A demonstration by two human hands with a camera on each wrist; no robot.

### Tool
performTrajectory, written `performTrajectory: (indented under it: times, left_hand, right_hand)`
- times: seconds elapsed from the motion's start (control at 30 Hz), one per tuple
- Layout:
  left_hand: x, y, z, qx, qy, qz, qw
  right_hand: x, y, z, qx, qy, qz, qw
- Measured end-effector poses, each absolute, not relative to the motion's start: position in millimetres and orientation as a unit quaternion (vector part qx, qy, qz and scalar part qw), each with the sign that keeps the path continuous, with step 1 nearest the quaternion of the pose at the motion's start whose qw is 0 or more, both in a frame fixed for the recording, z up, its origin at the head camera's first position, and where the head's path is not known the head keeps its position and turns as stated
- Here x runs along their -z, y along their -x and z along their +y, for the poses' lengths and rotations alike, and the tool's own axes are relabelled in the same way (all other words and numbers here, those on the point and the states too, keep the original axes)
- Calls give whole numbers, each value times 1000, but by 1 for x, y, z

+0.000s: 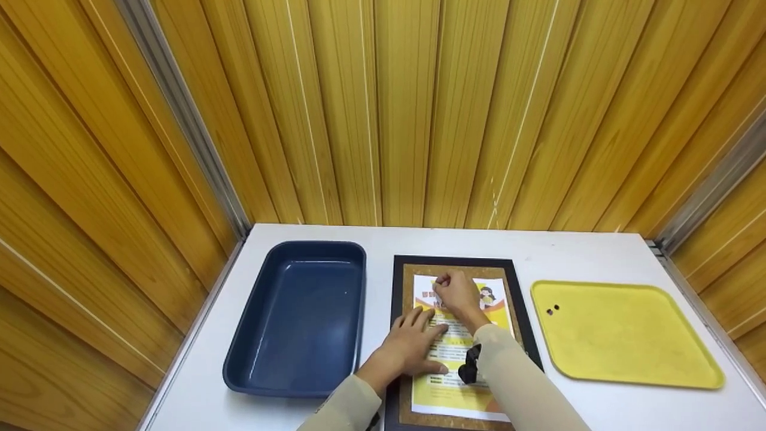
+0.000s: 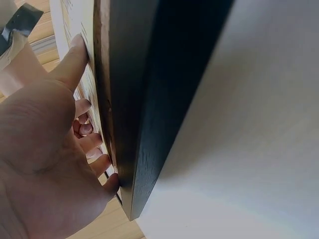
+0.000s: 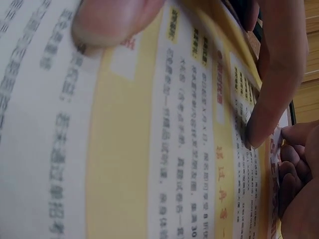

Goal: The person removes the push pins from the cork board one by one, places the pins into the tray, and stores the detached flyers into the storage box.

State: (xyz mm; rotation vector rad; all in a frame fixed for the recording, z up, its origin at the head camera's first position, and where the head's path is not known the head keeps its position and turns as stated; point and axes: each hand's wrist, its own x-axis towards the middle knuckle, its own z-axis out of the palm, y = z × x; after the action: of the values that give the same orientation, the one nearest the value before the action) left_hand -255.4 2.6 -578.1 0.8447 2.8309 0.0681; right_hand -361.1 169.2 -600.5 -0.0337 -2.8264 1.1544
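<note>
A printed poster (image 1: 455, 398), yellow and white with a cartoon figure, lies on a cork board (image 1: 407, 335) with a black frame (image 1: 526, 323). My left hand (image 1: 412, 347) rests spread over the poster's left side, thumb and fingers apart. In the left wrist view, the left hand's (image 2: 45, 124) fingertips touch near the board's edge. My right hand (image 1: 459, 294) is over the poster's upper part, fingers curled and thumb against the fingertips in a pinch. Its fingers hide what they pinch. The right wrist view shows the right hand (image 3: 301, 174) curled against the printed sheet.
A deep dark-blue tray (image 1: 299, 335) stands to the left of the board. To the right lies a shallow yellow tray (image 1: 628, 335), bearing two small dark items (image 1: 550, 312). All stand on a white table (image 1: 383, 239) enclosed by wood-look walls (image 1: 407, 120).
</note>
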Motion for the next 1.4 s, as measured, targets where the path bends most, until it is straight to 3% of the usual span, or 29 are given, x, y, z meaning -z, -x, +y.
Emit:
performTrajectory:
  times: [1.4]
  left_hand:
    - [583, 256, 0, -50, -283, 953, 98]
  right_hand:
    - [600, 363, 171, -338, -34, -939, 46]
